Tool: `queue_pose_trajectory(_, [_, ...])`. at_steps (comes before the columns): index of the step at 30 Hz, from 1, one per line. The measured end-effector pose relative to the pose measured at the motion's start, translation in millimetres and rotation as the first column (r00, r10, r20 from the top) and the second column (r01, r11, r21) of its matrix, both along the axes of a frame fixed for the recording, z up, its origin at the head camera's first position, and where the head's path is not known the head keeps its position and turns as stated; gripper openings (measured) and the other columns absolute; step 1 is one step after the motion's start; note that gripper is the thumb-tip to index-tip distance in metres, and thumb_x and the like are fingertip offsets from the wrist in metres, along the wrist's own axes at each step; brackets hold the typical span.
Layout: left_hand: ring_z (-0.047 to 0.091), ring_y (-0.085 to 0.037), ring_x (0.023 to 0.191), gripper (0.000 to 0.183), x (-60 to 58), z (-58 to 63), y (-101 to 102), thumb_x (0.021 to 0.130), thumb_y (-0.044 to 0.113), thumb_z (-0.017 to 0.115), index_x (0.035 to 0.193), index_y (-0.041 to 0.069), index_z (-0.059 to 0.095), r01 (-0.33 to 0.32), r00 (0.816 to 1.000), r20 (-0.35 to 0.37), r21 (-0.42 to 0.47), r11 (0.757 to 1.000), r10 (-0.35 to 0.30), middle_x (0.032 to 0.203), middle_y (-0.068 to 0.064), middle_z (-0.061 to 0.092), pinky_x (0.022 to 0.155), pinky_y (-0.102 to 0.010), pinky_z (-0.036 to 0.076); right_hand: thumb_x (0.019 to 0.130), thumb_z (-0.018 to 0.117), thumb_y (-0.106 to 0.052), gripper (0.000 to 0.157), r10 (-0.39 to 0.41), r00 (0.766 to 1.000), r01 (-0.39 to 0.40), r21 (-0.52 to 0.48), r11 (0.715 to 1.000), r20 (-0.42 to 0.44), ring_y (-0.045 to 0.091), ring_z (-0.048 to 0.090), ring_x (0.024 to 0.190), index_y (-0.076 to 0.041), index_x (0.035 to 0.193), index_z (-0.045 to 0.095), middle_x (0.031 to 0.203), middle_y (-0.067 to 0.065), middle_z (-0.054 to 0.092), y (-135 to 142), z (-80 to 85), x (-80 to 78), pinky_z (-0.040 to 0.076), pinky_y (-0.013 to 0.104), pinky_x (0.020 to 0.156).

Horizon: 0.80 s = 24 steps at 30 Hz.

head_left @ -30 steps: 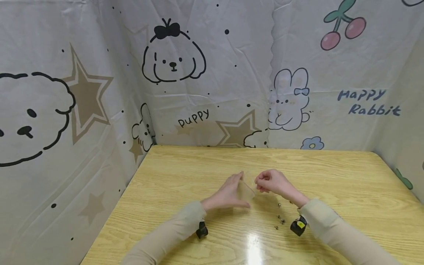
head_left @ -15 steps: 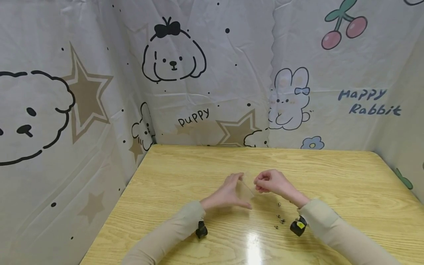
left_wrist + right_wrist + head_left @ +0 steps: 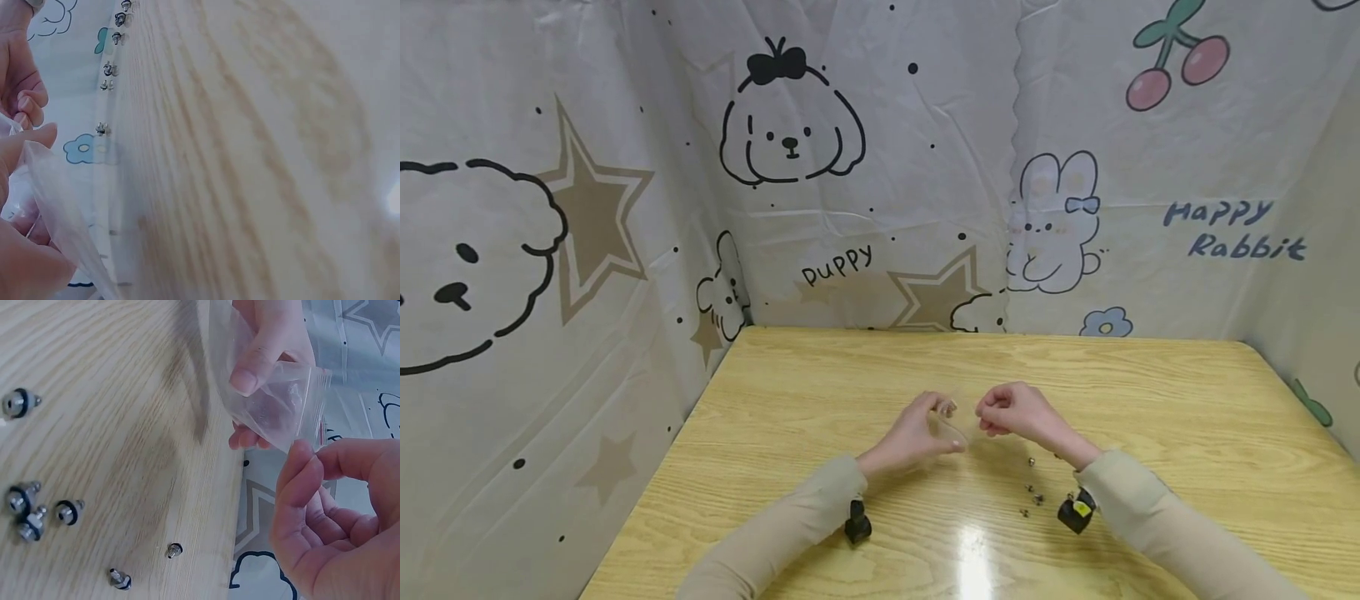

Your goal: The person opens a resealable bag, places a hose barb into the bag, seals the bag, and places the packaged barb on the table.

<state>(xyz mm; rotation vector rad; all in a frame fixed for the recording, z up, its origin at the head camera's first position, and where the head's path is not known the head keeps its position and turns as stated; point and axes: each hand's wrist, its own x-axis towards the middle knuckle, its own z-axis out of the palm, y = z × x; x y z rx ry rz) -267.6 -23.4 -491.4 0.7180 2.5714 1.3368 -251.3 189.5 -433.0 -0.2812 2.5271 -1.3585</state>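
A clear zip-lock plastic bag (image 3: 281, 409) is held above the table between the two hands. My left hand (image 3: 908, 437) grips its body, with the thumb on the near side and fingers behind, as the right wrist view shows. My right hand (image 3: 1017, 410) pinches a corner of the bag by its zip edge between thumb and forefinger (image 3: 353, 456). Small metal fittings with black rings, one of them a fitting (image 3: 19, 403) near the left edge, lie loose on the table. A small shiny patch (image 3: 949, 408) shows by the left fingertips; what it is cannot be told.
The wood-grain table (image 3: 820, 367) backs onto a printed cloth (image 3: 850, 167) that also hangs at both sides. Several fittings (image 3: 1037, 499) lie in front of the right hand, close to the black wrist camera (image 3: 1077, 510) on the right sleeve.
The left thumb has moved in toward the fingers and the bag has shifted slightly in that hand. The right hand stays nearly still. The fittings on the table have not moved.
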Motion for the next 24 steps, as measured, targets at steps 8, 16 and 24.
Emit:
queue_pose_trajectory(8, [0.058,-0.023,0.122,0.037,0.1,-2.2,-2.0,0.082,0.015,0.082,0.110,0.013,0.058,0.019,0.995,0.093,0.141,0.990,-0.033,0.121,-0.008,0.066,0.105,-0.040,0.048,0.097,0.061,-0.014,0.022,0.023,0.999,-0.023,0.015,1.000,-0.034,0.013,0.070,0.073,0.006,0.101,0.067,0.083,0.011,0.072,0.3,0.2,1.5,0.063,0.039,0.076])
queue_pose_trajectory(16, [0.064,-0.026,0.115,0.039,-0.8,-6.1,-3.8,0.081,0.011,0.082,0.114,0.012,0.062,-0.019,0.992,0.128,0.206,0.978,-0.008,0.118,-0.009,0.069,0.100,-0.037,0.052,0.097,0.061,-0.017,0.018,0.064,0.988,-0.054,0.073,0.996,-0.142,0.026,0.070,0.074,0.000,0.099,0.068,0.085,0.016,0.072,10.5,6.7,0.8,0.061,0.039,0.068])
queue_pose_trajectory(24, [0.063,-0.023,0.114,0.038,-4.2,-11.6,-6.6,0.079,0.008,0.083,0.112,0.011,0.063,-0.044,0.987,0.162,0.225,0.973,0.007,0.116,-0.008,0.070,0.106,-0.041,0.049,0.097,0.060,-0.014,0.015,0.035,0.976,0.001,0.164,0.986,-0.215,0.027,0.070,0.075,-0.002,0.098,0.067,0.086,0.016,0.072,44.1,6.7,-7.6,0.059,0.030,0.066])
